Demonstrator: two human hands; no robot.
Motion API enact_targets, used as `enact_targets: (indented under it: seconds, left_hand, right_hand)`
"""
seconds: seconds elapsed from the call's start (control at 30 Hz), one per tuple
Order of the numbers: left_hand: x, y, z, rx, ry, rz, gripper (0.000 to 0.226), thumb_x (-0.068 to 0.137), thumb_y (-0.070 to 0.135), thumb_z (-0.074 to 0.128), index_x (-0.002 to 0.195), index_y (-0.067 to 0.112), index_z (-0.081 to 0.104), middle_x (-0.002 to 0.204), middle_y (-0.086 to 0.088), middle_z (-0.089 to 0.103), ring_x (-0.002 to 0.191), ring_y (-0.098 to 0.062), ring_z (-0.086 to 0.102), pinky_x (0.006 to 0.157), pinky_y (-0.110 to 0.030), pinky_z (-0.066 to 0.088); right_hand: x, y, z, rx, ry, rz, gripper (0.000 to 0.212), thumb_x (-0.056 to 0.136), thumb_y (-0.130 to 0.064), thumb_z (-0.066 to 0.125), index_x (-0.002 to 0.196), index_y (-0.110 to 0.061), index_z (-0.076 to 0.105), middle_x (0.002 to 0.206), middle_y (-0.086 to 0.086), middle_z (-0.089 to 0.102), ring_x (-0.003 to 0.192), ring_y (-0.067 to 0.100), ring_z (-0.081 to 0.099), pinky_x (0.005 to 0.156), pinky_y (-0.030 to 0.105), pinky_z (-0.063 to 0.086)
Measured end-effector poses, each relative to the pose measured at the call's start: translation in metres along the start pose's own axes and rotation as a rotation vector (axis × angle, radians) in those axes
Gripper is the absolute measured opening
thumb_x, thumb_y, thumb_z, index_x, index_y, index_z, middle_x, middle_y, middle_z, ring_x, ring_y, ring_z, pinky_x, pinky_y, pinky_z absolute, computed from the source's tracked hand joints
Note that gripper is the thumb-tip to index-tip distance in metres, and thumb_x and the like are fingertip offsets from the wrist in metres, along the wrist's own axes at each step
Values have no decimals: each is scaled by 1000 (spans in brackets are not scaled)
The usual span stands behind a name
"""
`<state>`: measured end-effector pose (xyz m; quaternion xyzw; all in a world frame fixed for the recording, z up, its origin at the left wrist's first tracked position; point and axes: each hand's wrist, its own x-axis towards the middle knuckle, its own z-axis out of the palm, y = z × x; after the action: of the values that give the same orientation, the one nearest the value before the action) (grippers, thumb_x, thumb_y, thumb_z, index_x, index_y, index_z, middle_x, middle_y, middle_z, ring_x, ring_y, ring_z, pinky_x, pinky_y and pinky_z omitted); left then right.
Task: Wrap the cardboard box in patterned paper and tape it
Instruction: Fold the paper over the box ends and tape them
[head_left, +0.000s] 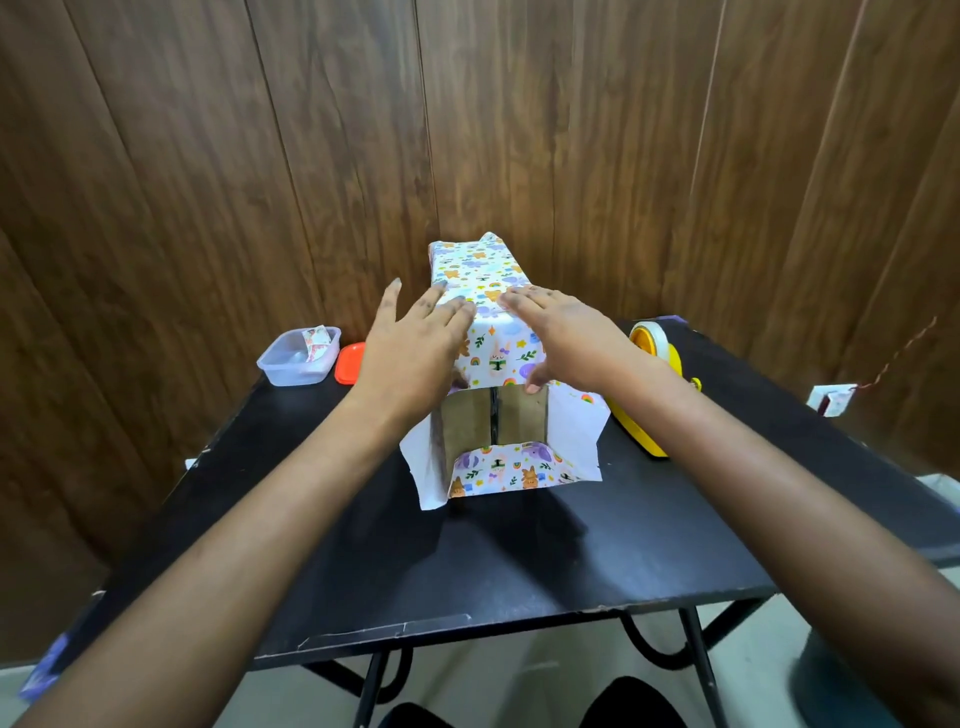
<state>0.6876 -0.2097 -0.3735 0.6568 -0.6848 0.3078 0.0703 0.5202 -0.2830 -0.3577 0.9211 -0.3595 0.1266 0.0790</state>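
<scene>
The box stands mid-table, its near end uncovered. The paper looks thin and easily torn; press on the stiff top edges. The left hand and right hand lie flat, fingers straight, on top.

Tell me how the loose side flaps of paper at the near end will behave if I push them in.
Probably floppy: the left side flap curls at its lower corner and stands off the cardboard box. Likely light and easily creased, since the top flap bends over the edge under the left hand and right hand. It may spring back without tape.
</scene>
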Motion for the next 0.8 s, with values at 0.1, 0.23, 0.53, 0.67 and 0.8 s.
enact_targets:
  seconds: [0.1, 0.23, 0.53, 0.67, 0.8]
  left_hand:
    - [4, 5, 2, 135, 147, 89, 82, 58, 25, 86, 131, 8, 51, 105, -16, 62, 101, -31, 60, 100, -48, 39]
    - [7, 8, 1, 172, 195, 134, 96, 52, 21, 87, 139, 16, 45, 80, -10, 56, 68, -26, 54, 71, -33, 48]
    - [2, 7, -3, 201, 278, 248, 104, 54, 12, 84, 141, 32, 31, 73, -10, 49, 59, -24, 47, 53, -28, 39]
    - [0, 6, -4, 266, 282, 289, 86, 59, 14, 82, 135, 37, 47, 76, -12, 53, 62, -26, 52, 56, -30, 45]
    - [2, 3, -2, 295, 292, 311, 83, 56, 19, 84, 130, 39, 52, 78, -12, 55, 63, -26, 53, 58, -30, 46]
  right_hand:
    - [0, 0, 0, 23, 10, 6, 99, 75, -26, 77, 151, -18, 13, 158, 0, 15, 146, 17, 12, 114, 28, 17]
    - [-1, 1, 1, 25, 42, 13, 92, 72, -27, 79, 146, -13, 25, 156, 2, 21, 145, 18, 16, 113, 29, 19]
    - [-3, 4, 11, 331, 89, 123, 107, 69, -14, 82, 150, -16, 13, 152, -3, 28, 134, 20, 34, 102, 31, 34]
    - [-4, 14, 14, 660, 120, 171, 104, 70, -4, 79, 149, -21, 14, 149, -9, 36, 127, 17, 45, 83, 18, 37]
    - [-5, 26, 11, 978, -27, 130, 104, 72, 3, 76, 150, -20, 11, 153, -13, 27, 135, 8, 34, 99, 20, 36]
